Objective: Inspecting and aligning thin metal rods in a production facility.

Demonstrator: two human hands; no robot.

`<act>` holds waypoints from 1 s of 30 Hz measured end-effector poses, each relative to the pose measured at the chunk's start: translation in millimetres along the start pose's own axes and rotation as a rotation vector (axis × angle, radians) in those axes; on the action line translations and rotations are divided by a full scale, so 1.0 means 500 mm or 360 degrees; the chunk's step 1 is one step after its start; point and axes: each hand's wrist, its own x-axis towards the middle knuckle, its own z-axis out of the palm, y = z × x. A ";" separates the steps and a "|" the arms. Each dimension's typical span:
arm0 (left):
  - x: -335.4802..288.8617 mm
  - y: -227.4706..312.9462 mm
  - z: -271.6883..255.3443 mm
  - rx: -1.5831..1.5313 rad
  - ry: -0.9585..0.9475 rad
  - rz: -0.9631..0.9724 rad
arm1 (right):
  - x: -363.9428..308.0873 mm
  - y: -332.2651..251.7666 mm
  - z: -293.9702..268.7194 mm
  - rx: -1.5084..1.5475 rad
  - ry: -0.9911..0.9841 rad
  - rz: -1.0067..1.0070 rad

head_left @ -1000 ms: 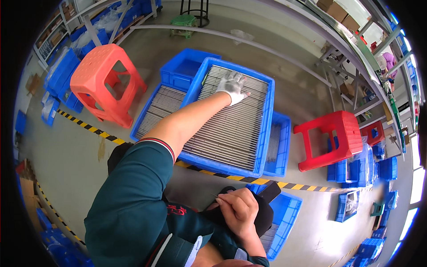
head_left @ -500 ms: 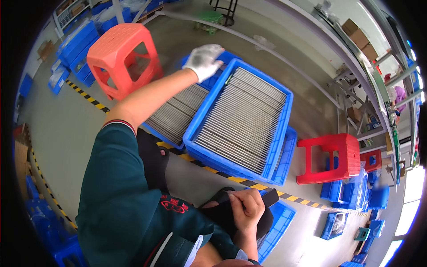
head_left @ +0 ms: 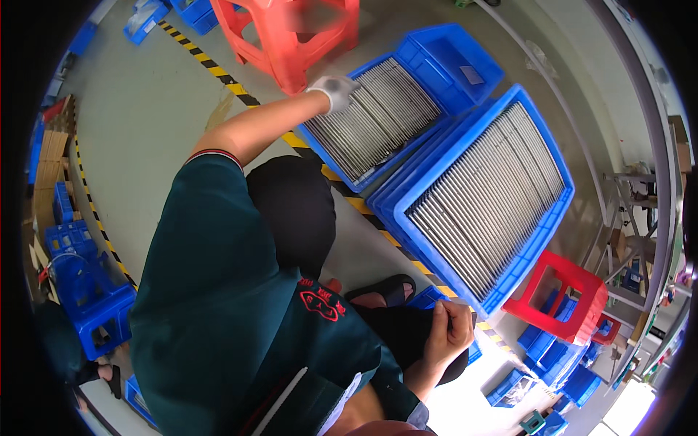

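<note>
My left hand (head_left: 336, 93), in a white glove with grey-dark patches, reaches out at the far left end of a blue crate (head_left: 325, 154). Its fingers extend over the thin metal rods (head_left: 385, 109) that lie side by side there; whether they touch them is hard to tell. My right hand (head_left: 452, 327) is bare and held near my right knee, its fingers curled with the thumb against them. What it may hold is too small to make out. Beside the first crate stands a higher blue crate (head_left: 407, 207), also filled with rows of metal rods (head_left: 491, 200).
A blue bin (head_left: 454, 62) adjoins the rod crate's far end. An orange-red stool (head_left: 280, 51) stands beyond my left hand, and a red stool (head_left: 563, 298) at the right. Yellow-black floor tape (head_left: 218, 71) runs beneath the crates. A metal frame (head_left: 647, 145) rises at the far right.
The view has shifted, placing the crates farther right. My left hand has moved from above the blue bin to the rods in the lower crate. My right hand stays curled.
</note>
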 end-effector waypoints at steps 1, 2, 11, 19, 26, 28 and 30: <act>0.001 -0.007 0.027 -0.0014 -0.0078 -0.0007 | 0.005 0.001 0.005 -0.0035 -0.0010 0.0015; 0.003 -0.012 0.052 -0.0027 -0.0156 -0.0016 | 0.010 0.001 0.009 -0.0068 -0.0021 0.0030; 0.120 -0.005 0.187 0.0331 -0.0338 0.0207 | 0.027 0.039 0.016 0.0136 0.0186 0.0146; 0.253 -0.017 0.282 -0.0622 -0.0147 0.0640 | 0.029 0.067 0.020 0.0384 0.0376 0.0253; 0.314 -0.002 0.267 0.0011 0.0006 0.0964 | 0.040 0.058 0.032 0.0232 0.0408 0.0310; 0.329 0.014 0.268 0.0238 -0.0001 0.1005 | 0.043 0.055 0.033 0.0200 0.0410 0.0341; 0.335 0.026 0.273 0.0246 0.0033 0.0949 | 0.044 0.052 0.032 0.0162 0.0416 0.0352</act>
